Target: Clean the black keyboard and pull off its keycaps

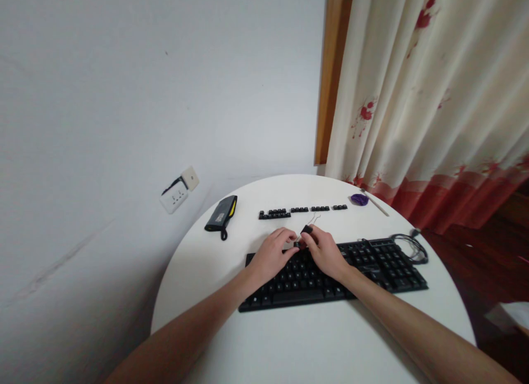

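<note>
A black keyboard (303,296) lies on the white round table under both hands. My right hand (324,252) is closed round a keycap puller (306,229) with a black handle and thin wire prongs, some of which point away from me. My left hand (273,254) pinches a small black piece that looks like a keycap (296,244), just left of the puller and above the keyboard's upper rows. Beyond the hands, loose black keycaps (300,210) stand in short rows. The fingers hide part of the keyboard.
A dark pouch (221,214) with yellow inside and a loop lies at the left. Purple cloth-like stuff (359,199) and a thin pale-handled brush (375,203) are at the far right. A coiled cable (419,252) rests beside the keyboard. Wall and curtain border the table (194,296).
</note>
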{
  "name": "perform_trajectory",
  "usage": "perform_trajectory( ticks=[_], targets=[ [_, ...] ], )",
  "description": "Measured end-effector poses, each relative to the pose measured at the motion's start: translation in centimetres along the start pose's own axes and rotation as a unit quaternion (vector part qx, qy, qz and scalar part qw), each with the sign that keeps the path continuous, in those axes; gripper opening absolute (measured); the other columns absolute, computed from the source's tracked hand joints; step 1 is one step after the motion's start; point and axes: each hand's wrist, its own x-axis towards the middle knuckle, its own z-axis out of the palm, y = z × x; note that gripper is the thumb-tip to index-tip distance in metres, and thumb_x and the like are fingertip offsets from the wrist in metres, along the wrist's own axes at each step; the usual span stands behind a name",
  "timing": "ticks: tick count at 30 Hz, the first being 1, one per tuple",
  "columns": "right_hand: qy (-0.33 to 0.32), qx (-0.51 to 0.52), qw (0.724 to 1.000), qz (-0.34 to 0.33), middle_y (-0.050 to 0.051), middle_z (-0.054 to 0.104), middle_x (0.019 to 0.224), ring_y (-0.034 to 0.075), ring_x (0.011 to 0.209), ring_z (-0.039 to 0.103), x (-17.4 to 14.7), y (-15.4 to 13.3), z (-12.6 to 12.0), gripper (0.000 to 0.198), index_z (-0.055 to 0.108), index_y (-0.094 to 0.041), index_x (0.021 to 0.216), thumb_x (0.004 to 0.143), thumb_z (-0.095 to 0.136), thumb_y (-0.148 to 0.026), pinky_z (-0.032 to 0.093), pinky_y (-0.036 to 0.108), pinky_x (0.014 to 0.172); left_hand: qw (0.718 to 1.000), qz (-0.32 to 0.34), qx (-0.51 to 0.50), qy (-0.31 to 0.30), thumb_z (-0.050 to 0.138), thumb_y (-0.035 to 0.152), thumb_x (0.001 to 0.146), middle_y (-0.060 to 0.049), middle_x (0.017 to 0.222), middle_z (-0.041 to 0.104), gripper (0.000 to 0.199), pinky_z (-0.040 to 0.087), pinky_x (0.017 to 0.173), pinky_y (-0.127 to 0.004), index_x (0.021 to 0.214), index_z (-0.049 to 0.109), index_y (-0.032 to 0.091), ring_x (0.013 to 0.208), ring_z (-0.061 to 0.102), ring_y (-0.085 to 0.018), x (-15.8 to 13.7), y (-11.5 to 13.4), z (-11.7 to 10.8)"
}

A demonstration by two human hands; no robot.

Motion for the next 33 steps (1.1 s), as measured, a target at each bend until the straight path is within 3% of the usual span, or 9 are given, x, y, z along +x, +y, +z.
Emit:
perform_trajectory(
  ticks=[11,18,33],
  targets=[
    [0.017,0.006,1.000,-0.003,0.002,0.064,0.071,0.017,0.068,0.059,0.11,0.14,0.11,0.026,0.053,-0.020,0.078,0.096,0.044,-0.037,0.044,0.029,0.067,0.992,0.077,0.092,-0.041,0.056,0.016,0.091,-0.004,0.105,0.061,0.021,0.045,0.093,-0.039,0.111,0.059,0.022,0.101,0.056,-0.021,-0.01,0.60,-0.51],
    [0.017,0.023,1.000,0.004,0.001,0.062,0.071,0.016,0.067,0.059,0.08,0.21,0.24,0.025,0.053,-0.020,0.079,0.095,0.045,-0.037,0.044,0.028,0.065,0.987,0.083,0.136,-0.033,0.058,0.018,0.090,-0.004,0.103,0.061,0.015,0.044,0.091,-0.040,0.103,0.063,0.022,0.100,0.055,-0.022,0.04,0.55,-0.47],
    [0.009,0.032,0.999,0.012,0.001,0.063,0.071,0.017,0.068,0.060,0.04,0.07,0.19,0.025,0.054,-0.020,0.080,0.095,0.045,-0.038,0.045,0.028,0.066,0.988,0.084,0.129,-0.030,0.057,0.016,0.089,-0.005,0.104,0.059,0.016,0.046,0.088,-0.039,0.104,0.062,0.022,0.099,0.054,-0.022,0.08,0.81,-0.67]
  ],
)
